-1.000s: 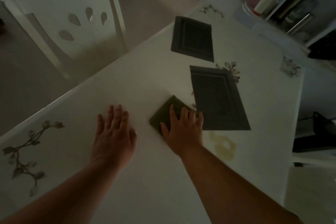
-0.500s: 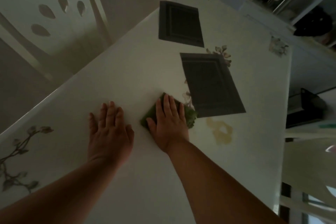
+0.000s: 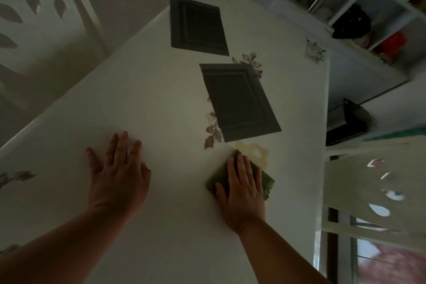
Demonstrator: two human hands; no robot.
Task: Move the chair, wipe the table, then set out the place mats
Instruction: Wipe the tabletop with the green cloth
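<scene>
The white table (image 3: 161, 104) with flower prints fills the view. Two dark place mats lie on it: one far (image 3: 198, 26), one nearer (image 3: 239, 101). My right hand (image 3: 242, 188) presses flat on a green cloth (image 3: 267, 183) just below the nearer mat, beside a yellowish stain (image 3: 253, 151). My left hand (image 3: 117, 173) rests flat on the bare tabletop, fingers spread, holding nothing. A white chair (image 3: 39, 30) stands off the table's left edge.
A second white chair back (image 3: 378, 182) stands at the table's right edge. Shelves (image 3: 359, 4) with bottles, a dark pot and boxes stand beyond the far right corner. A dark box (image 3: 345, 120) sits low to the right.
My right hand has slid the green cloth to the right, from beside the nearer mat's left corner to below it by the stain. The left hand stays flat.
</scene>
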